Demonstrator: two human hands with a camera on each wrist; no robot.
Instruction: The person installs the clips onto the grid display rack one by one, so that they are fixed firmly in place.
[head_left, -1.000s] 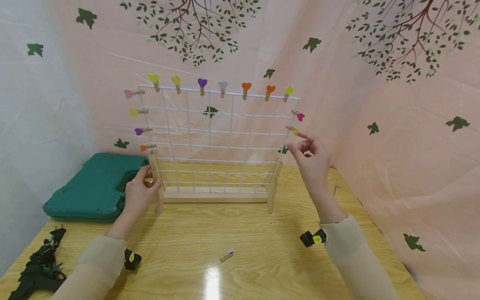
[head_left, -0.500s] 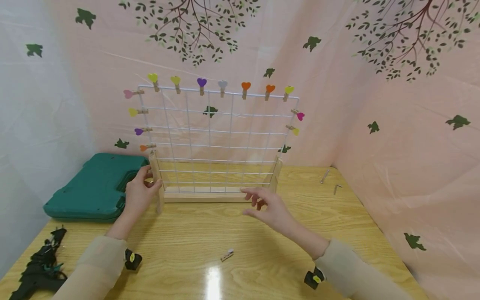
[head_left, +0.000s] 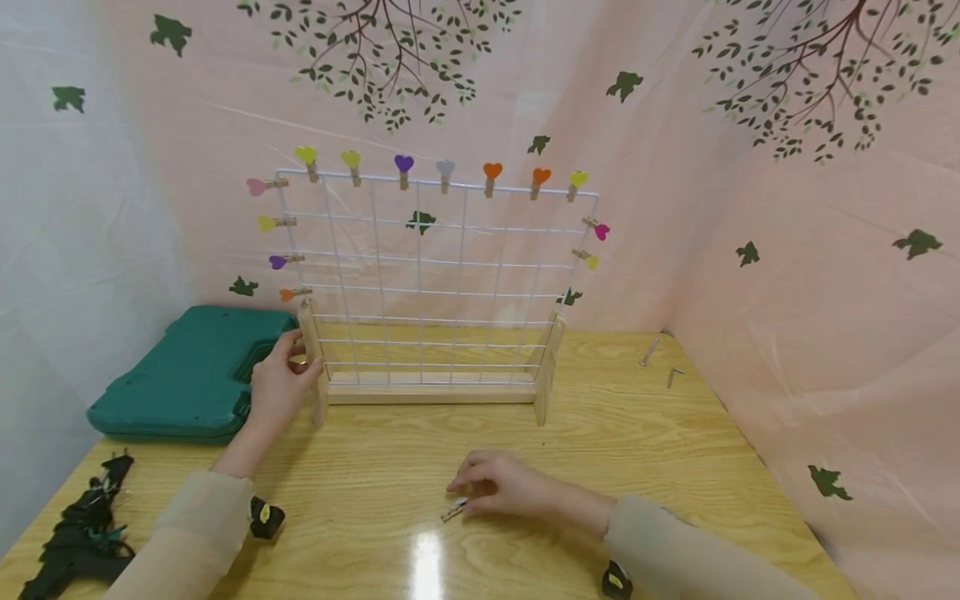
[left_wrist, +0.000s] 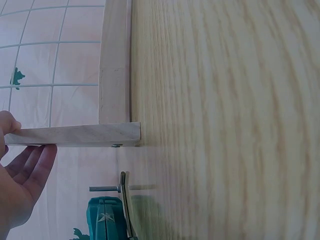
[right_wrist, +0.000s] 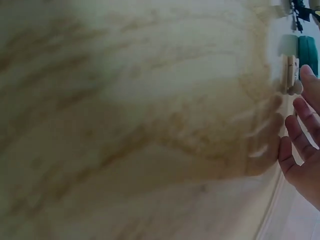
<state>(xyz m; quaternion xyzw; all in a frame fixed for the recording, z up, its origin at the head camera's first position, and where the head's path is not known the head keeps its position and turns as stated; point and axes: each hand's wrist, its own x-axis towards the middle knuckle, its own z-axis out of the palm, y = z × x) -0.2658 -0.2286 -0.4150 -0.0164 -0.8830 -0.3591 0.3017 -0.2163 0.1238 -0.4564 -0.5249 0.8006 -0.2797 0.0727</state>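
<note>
My left hand (head_left: pixel 277 383) grips the left wooden upright (head_left: pixel 311 354) of a stand holding a white wire grid (head_left: pixel 465 187). In the left wrist view, the thumb and fingers lie on opposite sides of that upright (left_wrist: pixel 75 135). Low over the table, my right hand (head_left: pixel 501 485) reaches a small clothespin (head_left: pixel 454 511) with a pale top. Its thumb tip is right at the clothespin (right_wrist: pixel 291 70) in the right wrist view, while the fingers stay spread and bent. Heart-topped clothespins, such as a purple one (head_left: pixel 404 164), line the grid's top and both sides.
A green case (head_left: pixel 187 375) lies left of the stand. Nearer, at the table's left edge, is a black tool-like object with a plug (head_left: pixel 82 533). A bolt (head_left: pixel 649 352) and a hex key (head_left: pixel 674 377) lie at the back right of the wooden table (head_left: pixel 360 500).
My right hand has left the yellow heart clothespin on the grid's right side and come down to the loose clothespin on the table. The left hand stays on the upright.
</note>
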